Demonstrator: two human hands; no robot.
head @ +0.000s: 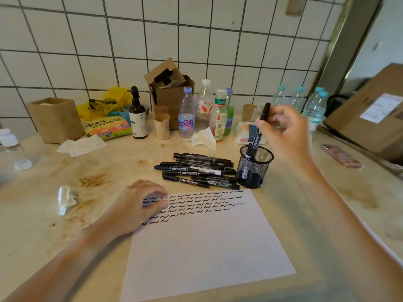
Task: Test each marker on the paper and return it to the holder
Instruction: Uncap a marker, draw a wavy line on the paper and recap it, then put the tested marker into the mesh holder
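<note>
Returning a tested black marker (260, 127), pinched in right hand (285, 131), above mesh holder (254, 168); left hand (139, 205) flat on paper (207, 240); next, lowering straight in and letting go.

Two bare forearms, entering from the lower corners, unsleeved as far as visible. No watch, ring or bracelet on either wrist. Left hand (139, 203) and right hand (287, 131) bare, ungloved, with short fingernails. Slight motion blur along the right forearm's edges. Nothing else of the body visible.
</note>
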